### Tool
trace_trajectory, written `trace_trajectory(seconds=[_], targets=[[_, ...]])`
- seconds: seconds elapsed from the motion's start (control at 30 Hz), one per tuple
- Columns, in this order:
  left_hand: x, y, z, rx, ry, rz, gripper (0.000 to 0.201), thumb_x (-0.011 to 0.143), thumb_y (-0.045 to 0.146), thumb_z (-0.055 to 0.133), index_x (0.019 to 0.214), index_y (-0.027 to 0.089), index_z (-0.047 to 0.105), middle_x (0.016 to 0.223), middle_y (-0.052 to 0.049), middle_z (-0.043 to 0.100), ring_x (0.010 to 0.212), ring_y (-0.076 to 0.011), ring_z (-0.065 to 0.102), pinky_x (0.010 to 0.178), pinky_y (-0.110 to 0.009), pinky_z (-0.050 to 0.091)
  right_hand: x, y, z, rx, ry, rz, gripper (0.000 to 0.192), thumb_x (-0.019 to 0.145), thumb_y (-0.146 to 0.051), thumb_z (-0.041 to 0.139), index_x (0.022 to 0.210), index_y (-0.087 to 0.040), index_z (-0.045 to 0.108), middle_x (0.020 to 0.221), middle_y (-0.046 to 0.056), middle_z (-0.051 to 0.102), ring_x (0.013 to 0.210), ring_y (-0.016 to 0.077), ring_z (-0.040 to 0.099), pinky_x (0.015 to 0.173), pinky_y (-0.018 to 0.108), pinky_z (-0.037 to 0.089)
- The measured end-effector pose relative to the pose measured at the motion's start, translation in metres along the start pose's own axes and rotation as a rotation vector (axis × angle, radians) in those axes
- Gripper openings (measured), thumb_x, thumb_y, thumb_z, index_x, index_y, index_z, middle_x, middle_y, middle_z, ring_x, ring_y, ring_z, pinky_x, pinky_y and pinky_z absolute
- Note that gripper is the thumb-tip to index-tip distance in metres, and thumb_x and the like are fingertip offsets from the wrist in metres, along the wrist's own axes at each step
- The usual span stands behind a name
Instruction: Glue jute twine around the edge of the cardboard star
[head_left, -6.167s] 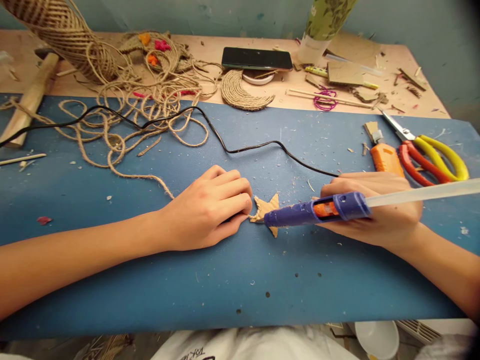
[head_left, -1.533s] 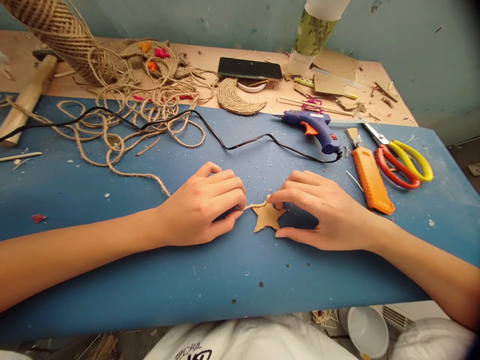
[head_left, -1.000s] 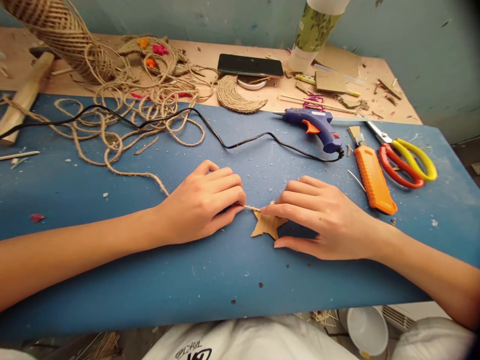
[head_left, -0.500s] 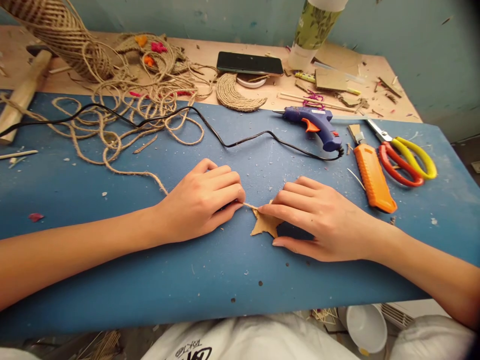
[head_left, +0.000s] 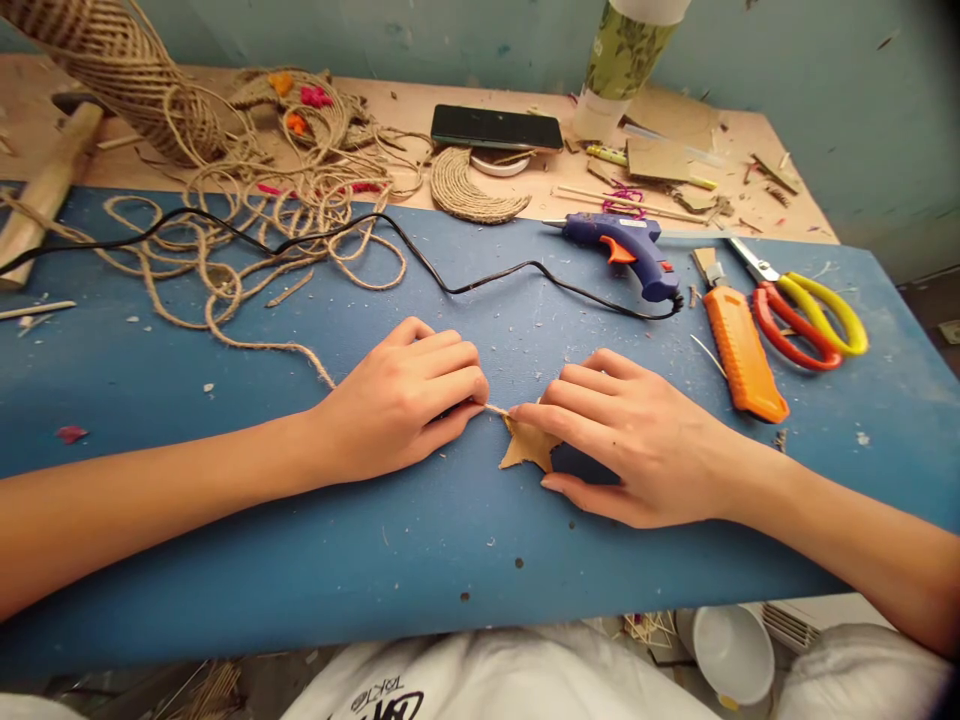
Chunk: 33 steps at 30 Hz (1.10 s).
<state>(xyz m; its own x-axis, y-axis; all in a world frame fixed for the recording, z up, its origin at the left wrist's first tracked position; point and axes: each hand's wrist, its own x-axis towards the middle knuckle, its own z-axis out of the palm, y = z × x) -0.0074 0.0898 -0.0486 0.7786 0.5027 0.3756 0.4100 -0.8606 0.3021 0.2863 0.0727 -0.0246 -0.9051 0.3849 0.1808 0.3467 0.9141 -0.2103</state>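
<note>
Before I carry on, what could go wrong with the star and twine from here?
The twine pinched in the left hand appears to run back to a loose tangle, so a snag there might tug it away from the cardboard star. The black cord crosses that tangle and leads to the glue gun, so pulling more twine could drag the gun. The right hand covers part of the star, so misplaced twine might go unnoticed.
</note>
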Motion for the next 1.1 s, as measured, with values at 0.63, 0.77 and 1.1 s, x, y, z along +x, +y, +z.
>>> trace_trajectory(seconds=[0.63, 0.77, 1.1], targets=[[0.001, 0.001, 0.0, -0.002, 0.005, -0.01, 0.013, 0.11, 0.015, 0.058, 0.1, 0.018, 0.065, 0.096, -0.002, 0.07, 0.088, -0.0174, 0.06, 0.087, -0.038, 0.039, -0.002, -0.004, -0.002, -0.066, 0.102, -0.006, 0.042, 0.11, -0.041, 0.064, 0.135, -0.009, 0.063, 0.098, 0.007, 0.075, 0.09, 0.0226, 0.06, 0.09, 0.041, 0.041], [0.0, 0.0, 0.0, -0.017, 0.002, -0.019, 0.013, 0.111, 0.016, 0.058, 0.101, 0.018, 0.065, 0.097, -0.002, 0.071, 0.09, -0.0174, 0.061, 0.088, -0.038, 0.038, -0.001, -0.015, -0.003, 0.155, 0.108, -0.034, 0.039, 0.111, -0.041, 0.063, 0.135, -0.01, 0.06, 0.095, 0.004, 0.075, 0.081, 0.0187, 0.056, 0.08, 0.037, 0.038], [-0.001, -0.002, 0.003, -0.059, 0.014, -0.022, 0.01, 0.111, 0.015, 0.059, 0.104, 0.019, 0.064, 0.099, -0.001, 0.071, 0.092, -0.0163, 0.06, 0.089, -0.036, 0.038, -0.012, 0.047, -0.054, 0.159, 0.418, 0.409, 0.026, 0.114, -0.026, 0.055, 0.089, -0.02, 0.062, 0.069, -0.004, 0.065, 0.061, 0.0063, 0.056, 0.065, 0.024, 0.046]])
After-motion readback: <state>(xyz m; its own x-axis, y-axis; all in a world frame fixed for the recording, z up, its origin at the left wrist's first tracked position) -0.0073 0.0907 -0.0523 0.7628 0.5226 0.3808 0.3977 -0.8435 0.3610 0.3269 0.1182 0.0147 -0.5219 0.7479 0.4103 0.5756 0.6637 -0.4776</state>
